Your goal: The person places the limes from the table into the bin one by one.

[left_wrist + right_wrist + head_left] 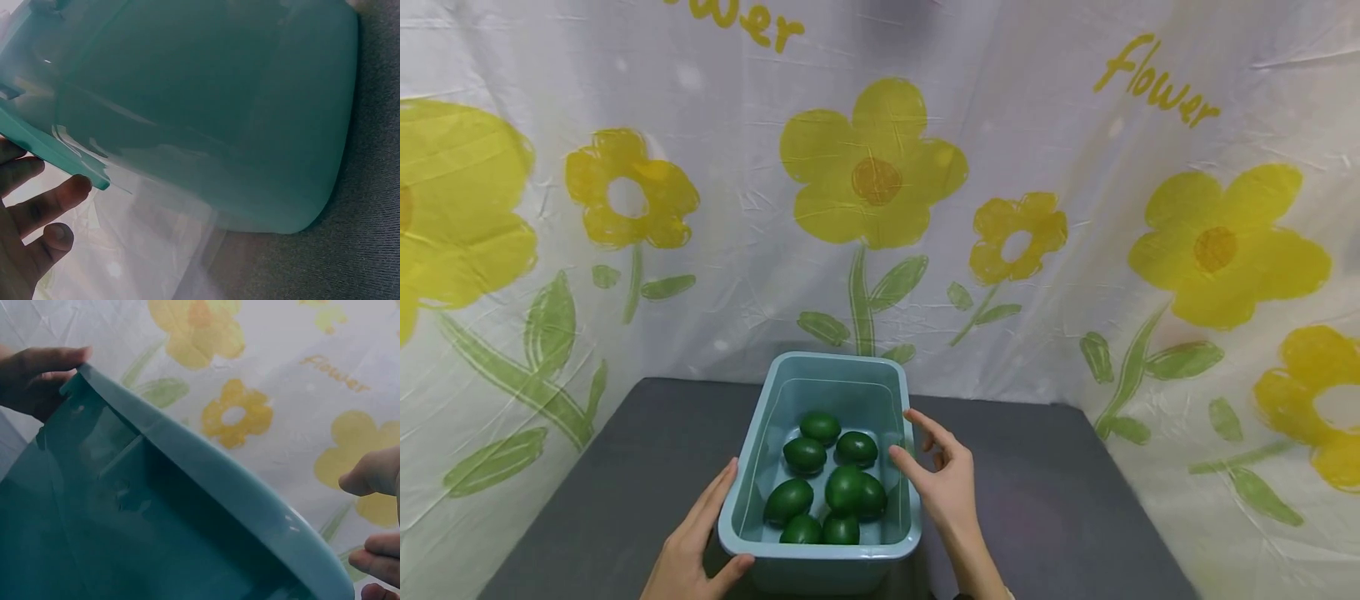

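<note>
A blue-green plastic bin [842, 551] stands upright on the dark table. Inside lie several glossy, dark-green oval fruits [789, 501], avocado-like; their exact kind is unclear. At the bin's near left corner is my left hand [688, 533], its fingers extended along the left side and its thumb by the near rim. My right hand [947, 479] is at the right rim, fingers slightly bent and spread, holding nothing. The left wrist view shows the bin's outer wall [219, 112] with the left fingers [50, 203] close to the rim. In the right wrist view, the right fingers [375, 475] look apart from the rim [219, 481].
Dark grey cloth covers the table [1022, 500] on both sides of the bin. A white curtain [737, 275] printed with yellow flowers hangs behind the table and along both sides.
</note>
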The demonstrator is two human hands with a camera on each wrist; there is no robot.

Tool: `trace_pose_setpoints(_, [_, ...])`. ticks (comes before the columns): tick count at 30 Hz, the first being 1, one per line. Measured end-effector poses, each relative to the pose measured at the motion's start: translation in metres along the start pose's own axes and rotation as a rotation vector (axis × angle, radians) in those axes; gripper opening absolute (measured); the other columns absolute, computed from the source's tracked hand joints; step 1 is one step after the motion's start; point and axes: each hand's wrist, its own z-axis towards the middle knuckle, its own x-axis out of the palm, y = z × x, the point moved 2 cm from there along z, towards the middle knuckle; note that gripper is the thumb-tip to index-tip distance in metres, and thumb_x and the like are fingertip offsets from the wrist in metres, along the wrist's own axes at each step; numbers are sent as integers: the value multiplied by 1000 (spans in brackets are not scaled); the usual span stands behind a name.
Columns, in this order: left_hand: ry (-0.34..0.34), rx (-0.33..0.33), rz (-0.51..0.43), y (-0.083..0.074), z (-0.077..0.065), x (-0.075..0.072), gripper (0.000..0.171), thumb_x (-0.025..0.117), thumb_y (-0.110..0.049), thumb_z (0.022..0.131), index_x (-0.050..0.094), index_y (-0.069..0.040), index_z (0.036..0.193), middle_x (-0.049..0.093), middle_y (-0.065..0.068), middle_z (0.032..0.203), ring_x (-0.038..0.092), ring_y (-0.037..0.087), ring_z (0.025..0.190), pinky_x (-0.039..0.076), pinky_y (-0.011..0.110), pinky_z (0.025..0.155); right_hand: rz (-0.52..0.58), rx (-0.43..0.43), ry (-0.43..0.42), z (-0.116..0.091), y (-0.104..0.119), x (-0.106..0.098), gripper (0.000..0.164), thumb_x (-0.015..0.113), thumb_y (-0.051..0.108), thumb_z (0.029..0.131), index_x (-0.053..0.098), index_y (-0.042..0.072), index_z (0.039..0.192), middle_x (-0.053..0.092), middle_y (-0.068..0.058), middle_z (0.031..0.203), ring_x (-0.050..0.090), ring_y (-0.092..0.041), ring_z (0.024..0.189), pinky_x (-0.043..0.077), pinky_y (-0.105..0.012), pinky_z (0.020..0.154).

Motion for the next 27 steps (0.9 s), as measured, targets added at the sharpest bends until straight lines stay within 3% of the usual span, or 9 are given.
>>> trace_pose_setpoints(1, [0, -1, 0, 0, 0, 0, 104, 91, -30, 81, 34, -28, 168, 50, 8, 163, 44, -6, 138, 57, 60, 94, -4, -3, -2, 0, 0, 0, 46, 88, 12, 86, 77, 18, 131, 56, -20, 93, 37, -22, 76, 24, -28, 63])
trace_pose_setpoints(3, [-11, 15, -29, 1, 0, 1, 104, 91, -28, 81, 34, -27, 168, 49, 7, 164, 41, -9, 140, 58, 40, 100, -13, -8, -5, 0, 0, -1, 46, 88, 12, 86, 77, 19, 131, 60, -19, 96, 37, -18, 77, 24, -27, 63])
trace_pose_setpoints(6, [-35, 49, -75, 2, -1, 1, 103, 91, -25, 80, 37, -22, 167, 47, 5, 165, 34, -15, 141, 40, 9, 105, -24, -9, -12, -1, 0, -2, 46, 88, 13, 86, 77, 17, 130, 65, -18, 100, 40, -19, 78, 24, -27, 63])
trace_pose_setpoints(8, [-48, 74, -109, 3, -2, 2, 102, 91, -23, 80, 37, -19, 167, 46, 5, 166, 31, -18, 142, 24, -2, 103, -30, -6, -20, -2, -1, -3, 45, 88, 14, 86, 78, 18, 130, 67, -16, 101, 42, -21, 80, 24, -26, 63])
trace_pose_setpoints(15, [-46, 76, -108, 4, -1, 1, 103, 91, -22, 79, 37, -21, 167, 46, 6, 165, 30, -19, 142, 22, -3, 104, -27, 2, -62, -4, -8, -12, 44, 88, 9, 86, 79, 19, 128, 74, 3, 107, 44, -15, 80, 25, -25, 60])
trace_pose_setpoints(19, [-40, 58, -65, 6, -1, 0, 103, 92, -26, 79, 38, -21, 167, 47, 4, 165, 32, -17, 141, 26, 0, 104, -32, 2, -71, -5, -12, -21, 42, 86, 10, 88, 78, 15, 129, 78, 3, 120, 51, -13, 84, 29, -24, 59])
trace_pose_setpoints(23, [-43, 85, 50, 7, 0, -4, 105, 94, -33, 75, 42, -21, 165, 58, 6, 156, 53, 3, 125, 46, 25, 92, -129, -2, -70, -9, -18, -33, 38, 84, 15, 91, 78, 17, 128, 78, 0, 120, 56, -14, 91, 36, -29, 69])
trace_pose_setpoints(25, [-35, 113, 115, 7, 0, -8, 107, 95, -39, 72, 43, -23, 164, 64, 8, 149, 56, 16, 115, 46, 43, 83, -211, -20, -67, -12, -22, -40, 36, 83, 17, 92, 78, 18, 128, 77, 0, 122, 60, -16, 97, 42, -33, 76])
trace_pose_setpoints(27, [-8, 133, 169, 7, 2, -13, 108, 95, -46, 71, 43, -26, 164, 66, 8, 146, 56, 23, 111, 45, 52, 79, -291, -54, -64, -15, -27, -46, 35, 83, 19, 93, 79, 17, 127, 76, -1, 124, 64, -20, 106, 49, -40, 86])
